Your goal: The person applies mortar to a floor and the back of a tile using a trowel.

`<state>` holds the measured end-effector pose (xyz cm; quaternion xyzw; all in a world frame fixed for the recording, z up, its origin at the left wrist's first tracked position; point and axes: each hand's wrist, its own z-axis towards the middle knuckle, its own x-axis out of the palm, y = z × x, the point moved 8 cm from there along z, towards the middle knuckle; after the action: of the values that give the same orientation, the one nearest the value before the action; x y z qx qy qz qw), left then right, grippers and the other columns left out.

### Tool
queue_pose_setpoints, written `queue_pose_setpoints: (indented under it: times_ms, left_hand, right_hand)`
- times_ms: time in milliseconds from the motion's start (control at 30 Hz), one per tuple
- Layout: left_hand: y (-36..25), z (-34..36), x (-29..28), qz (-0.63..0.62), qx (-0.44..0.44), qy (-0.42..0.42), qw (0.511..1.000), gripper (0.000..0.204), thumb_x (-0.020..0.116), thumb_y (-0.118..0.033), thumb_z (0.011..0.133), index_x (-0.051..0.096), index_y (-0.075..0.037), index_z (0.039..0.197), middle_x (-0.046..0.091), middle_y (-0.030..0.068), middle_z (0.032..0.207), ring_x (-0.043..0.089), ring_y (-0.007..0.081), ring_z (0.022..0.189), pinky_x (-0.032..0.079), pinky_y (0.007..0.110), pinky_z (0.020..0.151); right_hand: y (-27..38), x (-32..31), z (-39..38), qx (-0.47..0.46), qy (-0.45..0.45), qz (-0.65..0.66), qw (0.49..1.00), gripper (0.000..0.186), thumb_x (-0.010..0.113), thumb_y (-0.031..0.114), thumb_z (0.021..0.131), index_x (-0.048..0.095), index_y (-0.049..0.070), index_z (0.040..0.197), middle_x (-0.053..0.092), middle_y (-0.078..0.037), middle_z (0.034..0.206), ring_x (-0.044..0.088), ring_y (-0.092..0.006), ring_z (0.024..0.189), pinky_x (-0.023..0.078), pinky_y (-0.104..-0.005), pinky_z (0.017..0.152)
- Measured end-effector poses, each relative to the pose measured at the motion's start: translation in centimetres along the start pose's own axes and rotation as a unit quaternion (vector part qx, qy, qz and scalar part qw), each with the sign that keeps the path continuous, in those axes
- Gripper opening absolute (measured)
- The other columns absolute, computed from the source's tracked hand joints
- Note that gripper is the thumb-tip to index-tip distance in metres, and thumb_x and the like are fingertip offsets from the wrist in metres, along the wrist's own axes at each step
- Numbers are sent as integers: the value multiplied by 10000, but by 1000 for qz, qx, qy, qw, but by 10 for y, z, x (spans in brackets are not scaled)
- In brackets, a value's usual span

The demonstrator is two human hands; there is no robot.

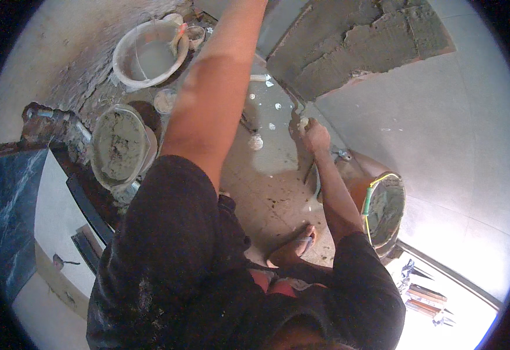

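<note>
My left arm [208,111] reaches forward and leaves the picture at the top edge, so my left hand is out of sight. Low beside the grey tiled wall is my right hand [316,137], closed around a small pale thing [303,122], perhaps a handle; its kind is not clear. Just ahead of that hand, a dark uneven streak runs by the foot of the wall. Above it, a patch of rough wet mortar [360,49] covers part of the wall, with ridges and a ragged lower edge.
A white basin [118,64] of cloudy water stands front left, a tool with an orange end inside. Nearer is a mortar bucket [150,149]. At right stands an orange bucket [357,189] with a yellow-green handle. A pipe [48,114] pokes from the broken left wall. My foot [290,248] is below.
</note>
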<state>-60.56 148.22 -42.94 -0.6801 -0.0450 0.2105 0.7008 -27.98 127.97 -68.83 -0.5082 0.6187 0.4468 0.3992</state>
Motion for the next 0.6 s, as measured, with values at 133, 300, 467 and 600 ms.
queue_pose_setpoints:
  times_ms: [133,300,467,600]
  left_hand:
    - [-7,-4,0,-1,0,15,1000,512,651,-296,826,585,103,1139,632,259,1112,621,350,1048,498,426,849]
    - [2,3,9,-8,-9,29,999,511,654,-290,826,582,110,1137,634,263,1105,624,351,1042,486,424,869]
    - [10,21,8,-6,8,26,1000,511,660,-281,822,579,119,1131,637,268,1093,627,354,1035,475,420,886]
    - [-8,1,13,-19,-17,14,1000,504,667,-266,813,581,125,1120,636,271,1099,618,359,1058,466,412,899]
  right_hand:
    - [-5,18,13,11,16,-25,1000,463,596,416,842,597,105,1185,666,-207,1019,628,-383,982,494,-479,846]
    - [-2,-8,12,11,-56,-13,998,443,591,400,847,602,90,1164,671,-195,979,630,-382,966,492,-486,831]
    - [20,-77,-6,-33,-133,6,991,458,621,417,831,627,61,1119,672,-201,979,636,-382,943,494,-479,817]
    - [16,-147,-34,-20,-213,12,977,421,646,391,826,654,56,1080,682,-191,864,651,-389,836,504,-461,753]
